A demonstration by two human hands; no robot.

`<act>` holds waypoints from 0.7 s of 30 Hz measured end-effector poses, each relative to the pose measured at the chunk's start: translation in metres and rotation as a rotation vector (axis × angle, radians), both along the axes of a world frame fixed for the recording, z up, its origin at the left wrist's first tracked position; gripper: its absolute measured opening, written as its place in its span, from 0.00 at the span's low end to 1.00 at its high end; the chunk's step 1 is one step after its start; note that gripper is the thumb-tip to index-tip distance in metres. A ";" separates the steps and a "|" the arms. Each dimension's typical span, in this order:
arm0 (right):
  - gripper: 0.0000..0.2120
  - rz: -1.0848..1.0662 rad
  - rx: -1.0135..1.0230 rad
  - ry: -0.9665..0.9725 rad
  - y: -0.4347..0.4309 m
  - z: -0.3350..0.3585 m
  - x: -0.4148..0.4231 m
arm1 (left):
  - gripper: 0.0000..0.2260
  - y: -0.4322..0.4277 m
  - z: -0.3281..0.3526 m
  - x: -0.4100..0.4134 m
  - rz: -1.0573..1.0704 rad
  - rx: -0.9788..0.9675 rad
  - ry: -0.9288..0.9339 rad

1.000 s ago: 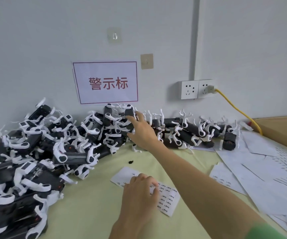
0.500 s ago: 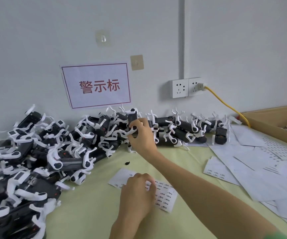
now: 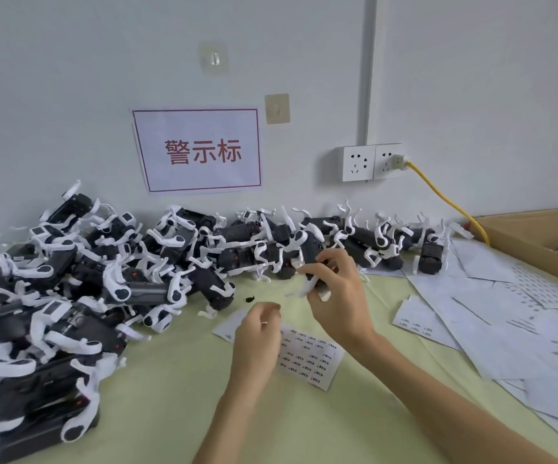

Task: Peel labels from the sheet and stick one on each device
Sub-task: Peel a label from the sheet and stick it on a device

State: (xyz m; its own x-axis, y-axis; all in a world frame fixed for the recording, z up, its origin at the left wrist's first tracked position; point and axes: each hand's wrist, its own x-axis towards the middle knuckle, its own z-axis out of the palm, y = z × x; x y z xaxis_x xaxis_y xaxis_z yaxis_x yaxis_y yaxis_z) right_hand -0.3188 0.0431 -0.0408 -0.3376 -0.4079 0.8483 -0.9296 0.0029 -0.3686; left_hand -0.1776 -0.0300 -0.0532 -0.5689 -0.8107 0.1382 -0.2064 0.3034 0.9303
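A label sheet with rows of small printed stickers lies on the pale green table. My left hand hovers just over its near-left part with fingers curled together at the tips; whether they pinch a label is too small to tell. My right hand grips a black device with white straps, lifted off the table in front of the pile. A long pile of black-and-white devices runs along the wall and down the left side.
Used white backing sheets cover the table's right side. A cardboard box stands at the far right with a device inside. A yellow cable runs from the wall socket. A small black scrap lies near the pile.
My right hand has pulled one device out of the pile toward me and lifted it. My left hand has risen from the label sheet with its fingertips drawn together.
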 end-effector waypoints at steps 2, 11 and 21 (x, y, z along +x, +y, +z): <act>0.20 0.029 -0.015 0.004 0.006 0.002 0.003 | 0.10 -0.002 0.008 0.000 0.025 0.294 0.200; 0.23 0.235 0.050 0.124 0.015 -0.005 0.041 | 0.20 -0.005 0.013 0.007 -0.227 0.635 0.431; 0.29 0.405 0.339 -0.384 0.025 0.003 0.028 | 0.23 0.000 0.014 0.010 -0.124 0.507 0.412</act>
State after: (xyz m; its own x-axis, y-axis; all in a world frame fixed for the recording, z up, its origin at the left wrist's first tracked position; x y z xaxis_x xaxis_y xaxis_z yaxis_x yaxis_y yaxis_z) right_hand -0.2910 0.0677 -0.0375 -0.3549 -0.7900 0.5000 -0.6837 -0.1455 -0.7151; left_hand -0.1681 -0.0296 -0.0395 -0.6442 -0.7647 -0.0172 0.2052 -0.1944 0.9592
